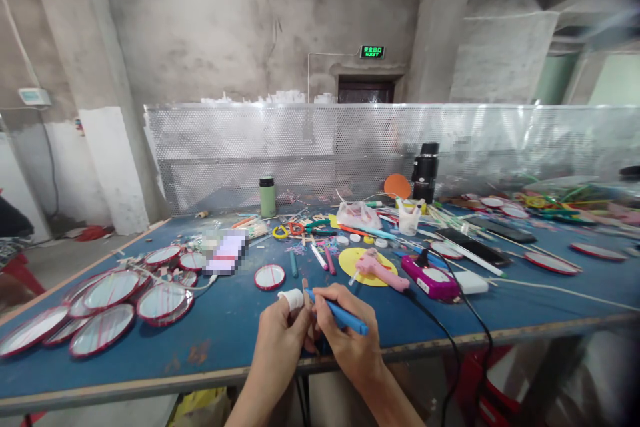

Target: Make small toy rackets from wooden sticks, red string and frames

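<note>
As hand (353, 340) grips pen (354, 323), blue table (225, 320), concrete wall (240, 33)

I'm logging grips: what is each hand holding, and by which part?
The right hand holds a blue pen near its tip. The left hand pinches a thin brownish strip below its upper end.

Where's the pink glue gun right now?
Head view, right of centre: the pink glue gun lies partly across the yellow disc, just left of the purple device and beyond the right hand.
</note>
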Demonstrator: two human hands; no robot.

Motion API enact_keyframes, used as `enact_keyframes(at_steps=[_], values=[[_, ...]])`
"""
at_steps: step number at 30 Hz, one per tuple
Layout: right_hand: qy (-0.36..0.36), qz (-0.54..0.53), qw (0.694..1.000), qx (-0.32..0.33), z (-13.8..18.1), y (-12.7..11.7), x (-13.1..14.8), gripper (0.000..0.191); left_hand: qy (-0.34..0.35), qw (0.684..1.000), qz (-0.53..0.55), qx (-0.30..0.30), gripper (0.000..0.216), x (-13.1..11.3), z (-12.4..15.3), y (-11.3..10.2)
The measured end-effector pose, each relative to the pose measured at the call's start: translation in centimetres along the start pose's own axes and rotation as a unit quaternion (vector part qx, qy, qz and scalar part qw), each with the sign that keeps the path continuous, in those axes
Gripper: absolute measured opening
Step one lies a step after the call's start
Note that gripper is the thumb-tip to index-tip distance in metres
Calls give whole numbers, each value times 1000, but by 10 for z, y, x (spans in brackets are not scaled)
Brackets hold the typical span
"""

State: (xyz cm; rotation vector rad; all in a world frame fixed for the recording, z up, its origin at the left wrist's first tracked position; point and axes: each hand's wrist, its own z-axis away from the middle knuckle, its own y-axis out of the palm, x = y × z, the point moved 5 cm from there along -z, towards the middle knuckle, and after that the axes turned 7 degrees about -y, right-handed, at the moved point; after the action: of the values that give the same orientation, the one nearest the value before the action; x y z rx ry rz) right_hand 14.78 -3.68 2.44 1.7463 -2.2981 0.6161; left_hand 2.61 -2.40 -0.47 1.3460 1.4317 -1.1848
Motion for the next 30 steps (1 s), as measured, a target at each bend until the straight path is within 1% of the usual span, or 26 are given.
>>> enact_keyframes(at_steps=[7,13,20,30], values=[[17,5,1000,-7,3,-1,-3,12,-1,1000,-30,2,36,0,0,0],[16,5,1000,-14,1,-2,-3,12,0,999,-33,3,35,-2,0,0],[5,0,1000,-16,1,-1,-1,12,4,999,-37,2,35,-3,1,-1],[-24,-5,1000,-3,-1,1,4,12,4,1000,-12,5,34,6,-3,1]])
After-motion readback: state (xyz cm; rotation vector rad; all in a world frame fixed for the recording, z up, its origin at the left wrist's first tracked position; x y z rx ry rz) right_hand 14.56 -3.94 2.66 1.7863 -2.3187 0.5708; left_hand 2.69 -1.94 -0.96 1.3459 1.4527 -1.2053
